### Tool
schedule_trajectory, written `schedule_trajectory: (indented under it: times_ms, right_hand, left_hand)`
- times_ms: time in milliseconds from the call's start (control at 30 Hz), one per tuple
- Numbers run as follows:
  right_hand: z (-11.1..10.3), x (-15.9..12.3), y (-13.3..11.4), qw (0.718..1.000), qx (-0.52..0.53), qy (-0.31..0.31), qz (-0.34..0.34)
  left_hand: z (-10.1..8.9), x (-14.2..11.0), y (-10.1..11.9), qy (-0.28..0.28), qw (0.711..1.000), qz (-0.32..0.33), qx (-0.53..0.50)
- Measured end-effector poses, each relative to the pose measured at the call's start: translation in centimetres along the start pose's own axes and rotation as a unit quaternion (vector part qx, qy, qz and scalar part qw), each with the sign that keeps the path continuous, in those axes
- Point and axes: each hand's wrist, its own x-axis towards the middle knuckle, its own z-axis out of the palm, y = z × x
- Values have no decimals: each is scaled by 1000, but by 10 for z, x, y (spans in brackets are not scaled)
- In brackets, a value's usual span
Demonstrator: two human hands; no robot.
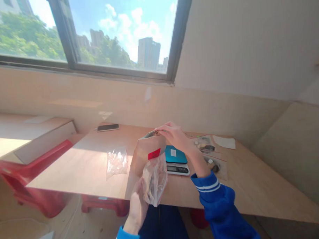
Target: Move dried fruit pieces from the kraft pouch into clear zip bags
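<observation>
While the person sits at the near edge of a light wooden table (242, 186), both hands work on bags held just above that edge. The left hand (137, 207), in a blue sleeve with white stripes, is closed around the lower part of a clear plastic bag (155, 179), fingers curled against its side; the bag hangs upright and holds some pale and dark contents that cannot be identified. The right hand (174, 134) is raised over the top of a brown paper bag (147, 151), thumb and fingertips pinching its upper rim. A red label (154, 154) shows on the paper bag's front. The paper bag stands directly behind and above the clear bag, the two touching or overlapping.

Just behind the bags, a digital scale (176, 160) with a teal platform and a small display sits on the table, partly hidden by the right wrist. To the left, an empty-looking clear bag (116, 162) lies flat in a patch of sunlight. To the right of the scale lie two more clear bags (210, 154) with dark contents, and a white sheet (224, 142) beyond them. A phone (107, 127) lies at the far left corner. A red stool (44, 193) stands under the table's left side.
</observation>
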Motion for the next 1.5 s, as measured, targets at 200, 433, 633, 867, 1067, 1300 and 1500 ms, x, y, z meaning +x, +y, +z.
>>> schedule_trajectory:
  times_ms: [200,433,633,867,1067,1300,1500]
  right_hand:
    - [1,-8,-7,997,51,55,35]
    - [-18,-62,-28,980,134,-77,123]
    - [8,-100,-46,972,115,-180,93]
    - [28,-110,-47,965,172,-192,44]
    - [24,-117,-41,947,207,-232,85]
    - [26,-114,-44,922,292,-234,98]
    - [32,-116,-33,931,265,-197,158]
  left_hand:
    - [1,-3,3,-1,1000,-29,-2]
    - [2,-6,7,16,999,-25,-34]
    - [0,-10,5,2,999,-46,-21]
    - [6,-11,7,-58,996,-9,71]
    - [8,-9,8,-48,990,43,124]
    - [11,-13,11,-12,981,85,171]
    - [16,-17,15,-26,988,54,140]
